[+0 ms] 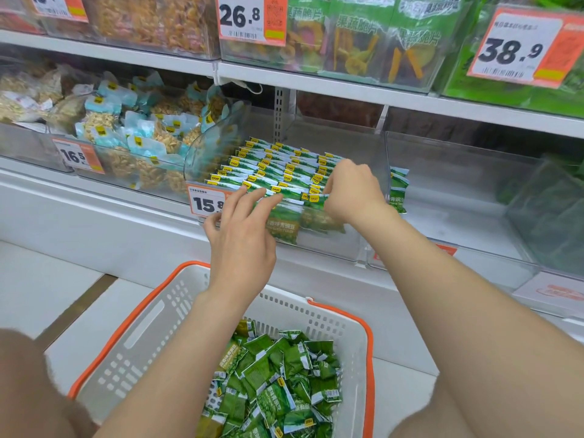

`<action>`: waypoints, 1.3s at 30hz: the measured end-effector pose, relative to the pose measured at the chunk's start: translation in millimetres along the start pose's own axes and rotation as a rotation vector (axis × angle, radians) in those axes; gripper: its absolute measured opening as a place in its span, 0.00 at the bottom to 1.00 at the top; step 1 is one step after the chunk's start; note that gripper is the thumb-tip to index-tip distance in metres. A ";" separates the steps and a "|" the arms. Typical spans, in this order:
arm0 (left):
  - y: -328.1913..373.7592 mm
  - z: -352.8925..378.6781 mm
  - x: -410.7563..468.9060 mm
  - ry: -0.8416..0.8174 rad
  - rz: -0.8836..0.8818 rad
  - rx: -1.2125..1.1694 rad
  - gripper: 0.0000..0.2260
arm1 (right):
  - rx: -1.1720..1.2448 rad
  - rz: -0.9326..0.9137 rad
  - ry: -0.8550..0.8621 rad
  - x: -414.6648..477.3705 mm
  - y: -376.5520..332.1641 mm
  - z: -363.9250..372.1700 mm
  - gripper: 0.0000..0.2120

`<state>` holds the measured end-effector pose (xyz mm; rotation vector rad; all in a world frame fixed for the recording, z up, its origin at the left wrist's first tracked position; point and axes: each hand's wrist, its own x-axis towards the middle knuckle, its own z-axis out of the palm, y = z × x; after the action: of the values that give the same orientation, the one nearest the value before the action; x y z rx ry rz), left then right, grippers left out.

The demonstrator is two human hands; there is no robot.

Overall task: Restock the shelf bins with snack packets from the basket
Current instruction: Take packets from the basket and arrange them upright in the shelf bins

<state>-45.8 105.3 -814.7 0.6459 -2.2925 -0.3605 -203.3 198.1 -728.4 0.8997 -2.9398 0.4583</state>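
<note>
Nearest us, the white plastic basket with an orange rim [368, 343] holds a loose heap of small green foil snack packets [278, 380]. Beyond it, more of the same stand as rowed packets [278, 165] in the clear plastic shelf bin [331, 245], where our hands work. Our left hand [243, 235] lies with fingers straight, pressing on the front row. Our right hand [350, 191] has its fingers curled down, pinching the tops of the front-right packets. We judge each packet light, crinkly and puffed with air, its film slick, so a stack would slide and fan out. Best we take several at once by the flat sealed edges, squeezing gently across the stack since the contents probably crush, then seat them upright against the row.
</note>
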 end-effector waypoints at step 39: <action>-177.0 75.9 -152.1 -0.783 -0.592 0.291 0.10 | -0.584 -0.780 -0.734 -86.6 -111.5 134.2 0.04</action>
<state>55.6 45.5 -1030.0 1.5650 -2.8695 -0.6468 -62.4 118.3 -836.8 2.2404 -2.5458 -0.8695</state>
